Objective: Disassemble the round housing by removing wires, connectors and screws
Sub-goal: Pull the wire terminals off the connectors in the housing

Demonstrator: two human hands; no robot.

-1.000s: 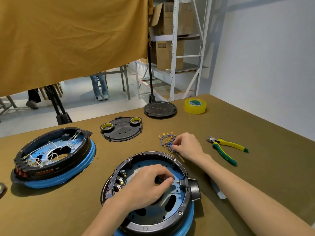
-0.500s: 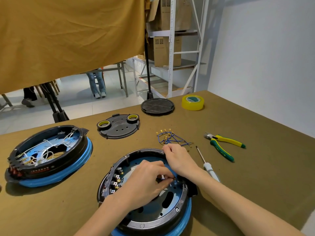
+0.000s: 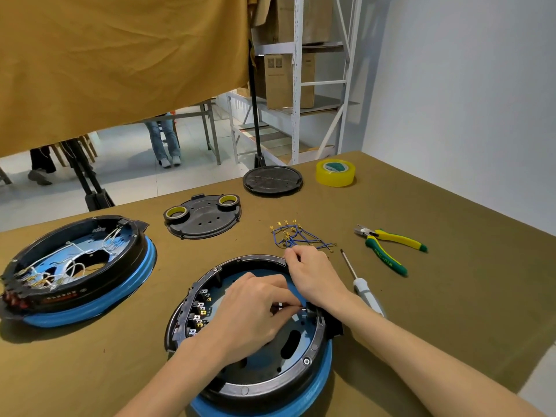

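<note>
Lower centre: my left hand (image 3: 252, 308) pinches something small, unidentifiable, inside the round housing (image 3: 270, 377); my right hand (image 3: 313, 275) curls over its upper-right rim, grip uncertain.

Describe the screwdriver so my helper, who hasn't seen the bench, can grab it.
Start at the round housing under both hands. Just to its right on the brown table lies the screwdriver, with a thin metal shaft and a pale handle. The pliers farther right have yellow-green grips instead.
</note>
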